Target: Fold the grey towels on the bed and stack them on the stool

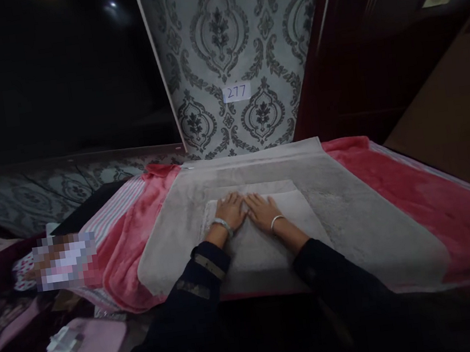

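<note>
The folded pale cloth (pixel 254 255) lies directly under both hands, near the middle of a broad grey cloth (pixel 366 222), and reaches from the fingertips toward the near edge. The left hand (pixel 230 214) and right hand (pixel 263 212) rest palm down on its far part, thumbs close together between them. Their fingers (pixel 257 201) are extended and only slightly spread, flat on the fabric, pinching nothing. The pale cloth looks soft and roughly rectangular, its layers stepped at the far edge; the grey cloth has a faintly mottled surface. Beneath that, a plush red blanket (pixel 447 211) shows at left and right, wrinkled at left beside striped fabric (pixel 113 209).
</note>
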The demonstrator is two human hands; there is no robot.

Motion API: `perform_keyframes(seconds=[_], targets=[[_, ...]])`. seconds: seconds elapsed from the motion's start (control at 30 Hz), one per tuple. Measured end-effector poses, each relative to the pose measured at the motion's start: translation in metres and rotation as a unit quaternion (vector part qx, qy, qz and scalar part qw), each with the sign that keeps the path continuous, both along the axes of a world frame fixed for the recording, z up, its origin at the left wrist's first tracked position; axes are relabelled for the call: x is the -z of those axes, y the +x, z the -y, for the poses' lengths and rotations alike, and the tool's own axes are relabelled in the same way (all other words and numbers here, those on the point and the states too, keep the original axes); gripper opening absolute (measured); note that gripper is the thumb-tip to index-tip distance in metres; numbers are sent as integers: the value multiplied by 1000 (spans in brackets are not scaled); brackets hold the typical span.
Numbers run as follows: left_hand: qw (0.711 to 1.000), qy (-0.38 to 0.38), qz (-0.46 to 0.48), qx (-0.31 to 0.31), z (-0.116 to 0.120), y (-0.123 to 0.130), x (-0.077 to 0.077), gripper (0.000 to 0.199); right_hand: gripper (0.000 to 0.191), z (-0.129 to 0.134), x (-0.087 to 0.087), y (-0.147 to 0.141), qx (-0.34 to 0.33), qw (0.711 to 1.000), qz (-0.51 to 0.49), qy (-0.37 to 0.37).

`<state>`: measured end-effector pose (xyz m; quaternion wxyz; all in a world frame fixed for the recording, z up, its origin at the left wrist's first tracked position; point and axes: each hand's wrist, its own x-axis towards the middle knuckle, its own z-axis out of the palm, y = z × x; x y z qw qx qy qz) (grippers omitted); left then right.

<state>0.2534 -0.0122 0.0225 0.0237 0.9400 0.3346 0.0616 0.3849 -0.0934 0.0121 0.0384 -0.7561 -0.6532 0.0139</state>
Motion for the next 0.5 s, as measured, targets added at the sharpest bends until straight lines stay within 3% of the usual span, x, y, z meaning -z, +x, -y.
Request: perform_keyframes(seconds=[0.17,0.3,0.5], targets=[[999,-22,-25,10,11,0,17,60,62,0,17,-7,-7,1000,-16,-9],[999,-21,-25,5,8,-1,19,61,62,2,18,4,-4,1000,-24,-6],[999,-30,-26,4,6,1,17,67,69,18,21,41,86,996,-8,-14]])
